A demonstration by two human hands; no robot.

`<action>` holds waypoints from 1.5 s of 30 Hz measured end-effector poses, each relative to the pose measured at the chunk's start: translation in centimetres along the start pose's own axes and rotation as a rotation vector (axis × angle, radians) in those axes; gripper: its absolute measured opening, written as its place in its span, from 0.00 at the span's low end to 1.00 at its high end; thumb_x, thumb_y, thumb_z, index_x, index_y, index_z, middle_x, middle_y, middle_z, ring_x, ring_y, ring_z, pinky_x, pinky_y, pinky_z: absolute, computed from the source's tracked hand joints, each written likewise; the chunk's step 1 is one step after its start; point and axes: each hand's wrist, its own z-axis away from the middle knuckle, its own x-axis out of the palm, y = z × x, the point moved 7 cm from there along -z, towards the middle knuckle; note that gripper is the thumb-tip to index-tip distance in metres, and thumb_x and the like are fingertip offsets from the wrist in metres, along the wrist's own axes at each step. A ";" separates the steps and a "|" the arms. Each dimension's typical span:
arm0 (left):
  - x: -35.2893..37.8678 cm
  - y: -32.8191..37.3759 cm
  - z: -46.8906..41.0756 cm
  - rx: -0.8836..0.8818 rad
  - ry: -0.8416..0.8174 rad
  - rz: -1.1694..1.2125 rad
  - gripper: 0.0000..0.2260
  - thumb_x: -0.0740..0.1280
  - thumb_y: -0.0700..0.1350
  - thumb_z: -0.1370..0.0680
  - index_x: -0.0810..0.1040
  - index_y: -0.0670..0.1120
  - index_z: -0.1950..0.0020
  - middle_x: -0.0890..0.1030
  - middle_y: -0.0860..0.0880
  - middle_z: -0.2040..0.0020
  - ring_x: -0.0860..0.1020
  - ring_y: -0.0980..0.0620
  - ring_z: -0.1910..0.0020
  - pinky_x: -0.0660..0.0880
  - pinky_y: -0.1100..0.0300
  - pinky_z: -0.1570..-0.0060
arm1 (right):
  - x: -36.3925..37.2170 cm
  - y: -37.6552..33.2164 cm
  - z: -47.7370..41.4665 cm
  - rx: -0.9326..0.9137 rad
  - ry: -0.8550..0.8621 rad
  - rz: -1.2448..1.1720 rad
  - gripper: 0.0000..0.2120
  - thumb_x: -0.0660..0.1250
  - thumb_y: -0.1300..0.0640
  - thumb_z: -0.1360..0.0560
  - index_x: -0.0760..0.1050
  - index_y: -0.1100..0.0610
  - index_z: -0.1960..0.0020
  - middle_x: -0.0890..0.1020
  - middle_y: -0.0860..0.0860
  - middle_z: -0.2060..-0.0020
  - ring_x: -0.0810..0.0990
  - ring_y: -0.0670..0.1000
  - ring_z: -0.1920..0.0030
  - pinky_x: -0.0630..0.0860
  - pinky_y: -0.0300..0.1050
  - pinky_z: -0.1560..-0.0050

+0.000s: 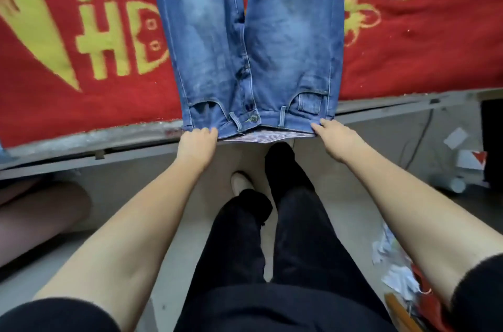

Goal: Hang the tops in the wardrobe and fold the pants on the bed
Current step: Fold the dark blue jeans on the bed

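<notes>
Blue denim jeans (250,46) flat on the red blanket (109,103), legs running away from the grip, left hand (197,145) and right hand (336,138) each pinching a waistband corner; best to tension evenly, then fold corner onto corner.

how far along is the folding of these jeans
Done: the jeans lie spread flat on the red bed cover. In hand: the left hand and right hand grip the waistband corners. Left: no fold made yet; tops and wardrobe are out of view.
</notes>
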 end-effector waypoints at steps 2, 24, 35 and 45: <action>1.9 0.3 -1.2 0.000 -0.114 0.095 0.24 0.63 0.37 0.23 0.62 0.44 0.27 0.72 0.43 0.35 0.71 0.43 0.33 0.73 0.48 0.45 | 1.4 0.5 -0.8 0.030 -0.112 -0.063 0.29 0.57 0.66 0.21 0.57 0.54 0.22 0.62 0.56 0.25 0.65 0.60 0.28 0.71 0.56 0.35; -3.9 8.9 -6.3 0.141 0.265 0.241 0.07 0.59 0.39 0.23 0.75 0.40 0.49 0.76 0.42 0.48 0.76 0.39 0.51 0.65 0.49 0.66 | -3.5 2.3 -8.1 0.340 0.272 -0.979 0.14 0.68 0.40 0.27 0.79 0.51 0.54 0.82 0.48 0.55 0.78 0.50 0.51 0.72 0.44 0.49; -4.0 9.8 -3.6 0.135 0.314 0.427 0.05 0.63 0.34 0.29 0.76 0.37 0.55 0.75 0.38 0.52 0.75 0.38 0.56 0.72 0.43 0.62 | -2.3 3.4 -6.4 0.483 0.343 -1.191 0.18 0.65 0.47 0.28 0.70 0.55 0.71 0.80 0.58 0.67 0.82 0.57 0.58 0.77 0.47 0.53; -3.7 10.6 -7.6 0.059 0.003 0.396 0.12 0.62 0.46 0.22 0.75 0.43 0.42 0.74 0.43 0.43 0.73 0.41 0.41 0.72 0.47 0.47 | -6.2 7.8 -7.7 0.440 0.280 -0.626 0.33 0.52 0.24 0.28 0.76 0.53 0.62 0.83 0.56 0.51 0.80 0.61 0.45 0.70 0.50 0.53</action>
